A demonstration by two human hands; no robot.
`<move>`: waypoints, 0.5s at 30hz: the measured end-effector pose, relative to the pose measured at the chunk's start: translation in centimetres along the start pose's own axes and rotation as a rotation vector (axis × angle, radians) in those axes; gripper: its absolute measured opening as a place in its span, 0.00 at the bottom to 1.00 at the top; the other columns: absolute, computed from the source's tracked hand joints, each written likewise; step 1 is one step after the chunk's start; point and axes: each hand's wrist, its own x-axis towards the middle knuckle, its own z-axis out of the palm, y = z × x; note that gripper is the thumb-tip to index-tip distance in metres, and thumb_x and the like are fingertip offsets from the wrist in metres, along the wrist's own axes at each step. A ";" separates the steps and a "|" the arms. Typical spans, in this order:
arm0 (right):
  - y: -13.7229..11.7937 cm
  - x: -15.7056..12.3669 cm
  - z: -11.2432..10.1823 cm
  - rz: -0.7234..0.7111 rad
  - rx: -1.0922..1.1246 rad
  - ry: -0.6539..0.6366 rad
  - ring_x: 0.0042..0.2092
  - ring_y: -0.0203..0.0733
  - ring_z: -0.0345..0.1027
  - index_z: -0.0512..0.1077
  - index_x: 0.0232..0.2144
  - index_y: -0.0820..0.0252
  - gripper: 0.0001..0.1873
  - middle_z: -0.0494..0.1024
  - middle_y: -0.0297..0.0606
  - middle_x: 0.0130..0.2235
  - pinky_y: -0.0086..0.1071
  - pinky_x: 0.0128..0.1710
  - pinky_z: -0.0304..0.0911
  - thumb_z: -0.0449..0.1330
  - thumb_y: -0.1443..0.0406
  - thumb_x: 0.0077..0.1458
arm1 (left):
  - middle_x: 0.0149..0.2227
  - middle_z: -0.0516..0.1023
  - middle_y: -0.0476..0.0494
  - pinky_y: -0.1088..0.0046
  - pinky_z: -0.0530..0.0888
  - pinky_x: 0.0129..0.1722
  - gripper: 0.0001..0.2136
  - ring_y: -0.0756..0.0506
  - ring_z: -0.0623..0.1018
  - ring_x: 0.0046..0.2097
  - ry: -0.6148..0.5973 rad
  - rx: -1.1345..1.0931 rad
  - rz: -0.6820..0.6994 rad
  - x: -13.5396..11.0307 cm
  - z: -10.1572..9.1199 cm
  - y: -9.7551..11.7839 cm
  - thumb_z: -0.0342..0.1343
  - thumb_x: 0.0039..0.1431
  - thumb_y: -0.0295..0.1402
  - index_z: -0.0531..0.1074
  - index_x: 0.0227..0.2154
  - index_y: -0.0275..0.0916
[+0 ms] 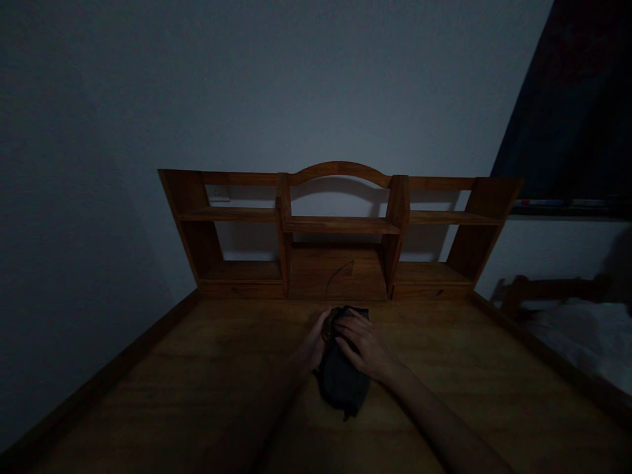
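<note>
A black, soft pouch-like thing [343, 385] lies on the wooden desk top [222, 388] in front of me. Its far end reaches past my fingers, and a small dark tab or cord end sticks out at its near end. My left hand [315, 341] grips its left edge near the far end, with the fingers partly hidden behind it. From the right, my right hand [363, 342] is curled over its upper side, thumb nearer to me than the fingers. The dim light hides whether anything small is between the fingers.
A wooden shelf unit [340, 225] with side compartments and a middle panel [338, 273] stands along the desk's back edge. Raised wooden rims [113, 359] border the desk. A wall socket [218, 193] shows behind the left shelf. Pale bedding [587, 332] lies at the right, below a dark window [573, 112].
</note>
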 end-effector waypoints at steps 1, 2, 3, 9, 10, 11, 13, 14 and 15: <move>-0.2 0.1 -0.2 0.004 -0.006 -0.027 0.53 0.47 0.67 0.69 0.51 0.58 0.16 0.76 0.43 0.49 0.54 0.63 0.50 0.53 0.63 0.62 | 0.41 0.81 0.47 0.73 0.64 0.56 0.13 0.49 0.76 0.45 -0.006 0.000 0.014 0.0 -0.1 0.0 0.53 0.61 0.39 0.77 0.40 0.38; -0.3 0.2 -0.4 0.007 -0.010 -0.048 0.54 0.47 0.67 0.68 0.52 0.58 0.16 0.76 0.43 0.49 0.54 0.63 0.49 0.53 0.63 0.63 | 0.41 0.81 0.47 0.73 0.64 0.56 0.12 0.49 0.76 0.45 -0.005 0.003 0.020 0.0 -0.1 -0.1 0.54 0.61 0.38 0.77 0.41 0.38; -0.3 0.2 -0.5 0.009 -0.013 -0.061 0.54 0.46 0.67 0.68 0.52 0.58 0.17 0.76 0.43 0.50 0.55 0.64 0.48 0.53 0.62 0.63 | 0.41 0.81 0.47 0.73 0.64 0.56 0.12 0.49 0.76 0.45 0.004 0.006 0.022 0.1 -0.1 -0.1 0.54 0.61 0.38 0.77 0.41 0.38; 0.3 -0.1 -0.1 0.018 -0.027 -0.106 0.57 0.48 0.64 0.66 0.55 0.59 0.22 0.74 0.46 0.53 0.54 0.64 0.47 0.57 0.59 0.60 | 0.37 0.81 0.47 0.72 0.66 0.55 0.11 0.49 0.77 0.42 0.097 -0.049 -0.014 0.5 -0.1 -0.1 0.52 0.62 0.36 0.78 0.36 0.37; 0.4 -0.2 0.1 0.019 -0.028 -0.113 0.57 0.48 0.64 0.66 0.55 0.59 0.23 0.73 0.46 0.53 0.53 0.64 0.48 0.57 0.59 0.59 | 0.37 0.81 0.47 0.72 0.66 0.55 0.11 0.49 0.77 0.41 0.092 -0.055 -0.010 0.6 -0.2 -0.1 0.52 0.62 0.36 0.77 0.36 0.37; 0.6 -0.3 0.2 0.022 -0.029 -0.120 0.57 0.48 0.63 0.65 0.55 0.59 0.23 0.73 0.46 0.54 0.53 0.63 0.48 0.58 0.59 0.59 | 0.37 0.81 0.47 0.72 0.66 0.55 0.11 0.49 0.77 0.41 0.075 -0.055 0.001 0.7 -0.4 -0.2 0.52 0.62 0.35 0.77 0.37 0.37; 0.8 -0.4 0.4 0.026 -0.032 -0.135 0.58 0.48 0.62 0.64 0.56 0.60 0.25 0.72 0.46 0.55 0.52 0.63 0.49 0.58 0.60 0.58 | 0.39 0.81 0.46 0.71 0.65 0.56 0.11 0.48 0.77 0.43 0.039 -0.048 0.031 0.9 -0.9 -0.4 0.53 0.61 0.36 0.77 0.39 0.37; 0.9 -0.4 0.4 0.025 -0.034 -0.141 0.59 0.48 0.61 0.64 0.57 0.60 0.25 0.71 0.45 0.56 0.52 0.63 0.50 0.58 0.61 0.58 | 0.41 0.81 0.46 0.71 0.64 0.57 0.11 0.48 0.77 0.44 0.029 -0.044 0.042 1.0 -1.1 -0.5 0.53 0.61 0.36 0.76 0.40 0.37; 0.9 -0.4 0.4 0.023 -0.035 -0.144 0.59 0.48 0.60 0.63 0.57 0.60 0.26 0.71 0.45 0.56 0.51 0.63 0.50 0.58 0.61 0.58 | 0.41 0.81 0.46 0.71 0.64 0.57 0.11 0.49 0.77 0.45 0.025 -0.041 0.050 1.0 -1.3 -0.5 0.53 0.61 0.36 0.76 0.41 0.37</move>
